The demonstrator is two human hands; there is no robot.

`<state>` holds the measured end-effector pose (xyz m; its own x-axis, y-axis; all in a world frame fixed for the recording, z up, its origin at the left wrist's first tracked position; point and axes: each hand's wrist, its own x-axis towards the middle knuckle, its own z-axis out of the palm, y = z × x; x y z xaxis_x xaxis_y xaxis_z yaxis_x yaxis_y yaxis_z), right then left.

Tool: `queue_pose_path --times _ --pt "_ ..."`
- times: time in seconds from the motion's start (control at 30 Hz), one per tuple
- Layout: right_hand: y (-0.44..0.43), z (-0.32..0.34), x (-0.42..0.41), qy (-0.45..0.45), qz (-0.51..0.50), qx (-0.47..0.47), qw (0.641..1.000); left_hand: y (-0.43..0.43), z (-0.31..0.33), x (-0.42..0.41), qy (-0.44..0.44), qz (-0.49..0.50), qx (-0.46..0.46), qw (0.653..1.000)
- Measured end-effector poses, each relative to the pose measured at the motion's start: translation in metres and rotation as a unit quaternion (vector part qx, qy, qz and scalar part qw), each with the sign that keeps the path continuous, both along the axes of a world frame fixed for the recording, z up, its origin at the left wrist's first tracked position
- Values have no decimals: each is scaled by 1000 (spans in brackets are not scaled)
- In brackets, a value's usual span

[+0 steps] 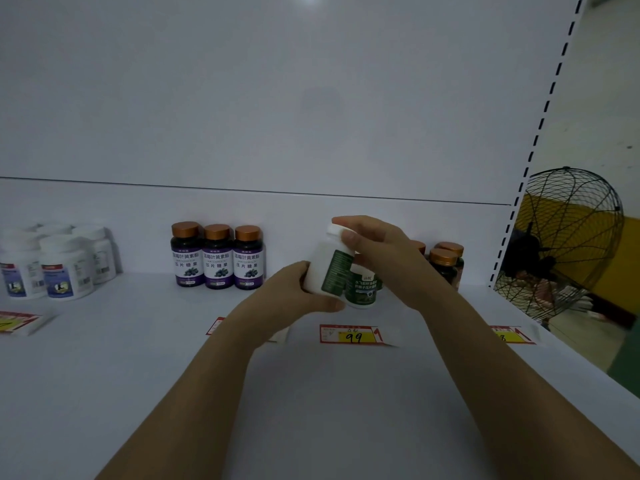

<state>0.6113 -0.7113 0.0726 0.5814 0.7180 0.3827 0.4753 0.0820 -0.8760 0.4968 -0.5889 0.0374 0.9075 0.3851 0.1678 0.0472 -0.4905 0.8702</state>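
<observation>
Pill bottle (320,268), white, green label unreadable, tilted at frame centre above shelf (138,341), left hand (294,292) gripping its base, right hand (377,244) clasping its cap, price tag (353,336) reading 99 below, purple-label bottles (217,258) marked 压片糖果 centre left

Legend: I note a smooth white plastic bottle (319,268) with a matt green label (337,271); glossy dark bottles (217,263) with coppery, metallic-sheen caps (217,232); a smooth white shelf (104,375); a black wire fan guard (575,216).

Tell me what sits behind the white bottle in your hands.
A second green-labelled bottle stands on the shelf just behind the white bottle. Its top and anything further back are hidden by the right hand.
</observation>
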Motion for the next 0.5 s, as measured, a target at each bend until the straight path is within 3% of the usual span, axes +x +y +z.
queue_pose_path --times 0.23,0.37,0.5 --pt "2 0 -4 -50 -55 3 997 -8 1 3 -34 44 42 998" --pt "-6 1 2 -1 -6 30 1000 -9 4 1 -17 -11 -26 999" --pt "-10 2 4 67 50 50 995 -12 7 -3 -28 -23 -24 999"
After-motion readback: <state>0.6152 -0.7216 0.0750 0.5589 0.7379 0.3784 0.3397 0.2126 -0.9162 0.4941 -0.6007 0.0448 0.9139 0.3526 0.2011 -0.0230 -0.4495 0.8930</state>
